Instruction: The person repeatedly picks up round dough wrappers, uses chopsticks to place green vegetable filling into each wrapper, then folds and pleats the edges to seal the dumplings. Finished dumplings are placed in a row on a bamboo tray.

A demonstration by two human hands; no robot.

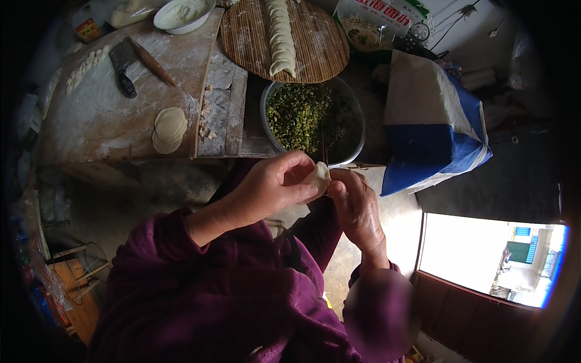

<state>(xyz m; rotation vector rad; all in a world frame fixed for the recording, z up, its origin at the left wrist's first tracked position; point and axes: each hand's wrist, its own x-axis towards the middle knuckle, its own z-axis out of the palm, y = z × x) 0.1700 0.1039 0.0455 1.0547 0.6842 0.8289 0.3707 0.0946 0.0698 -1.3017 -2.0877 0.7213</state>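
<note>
My left hand (272, 183) holds a pale dough dumpling (320, 177) between thumb and fingers. Against the dumpling's right side, my right hand (356, 197) has its fingers curled, with a thin dark stick, perhaps chopsticks (325, 152), rising between the hands. Just beyond them stands a round metal basin (361, 140) of chopped green filling (297, 113). A row of folded dumplings (282, 41) lies on a round slatted tray (247, 38) partly over the basin. To the left, a small stack of round dough wrappers (169, 129) rests on a floured wooden board (113, 140).
On the board lie a cleaver (122, 63), a wooden rolling pin (151, 61) and small dough pieces (86, 68). A bowl of flour (184, 16) stands at its back. A printed food bag (376, 27) and a blue-and-white cloth (422, 140) are at the right.
</note>
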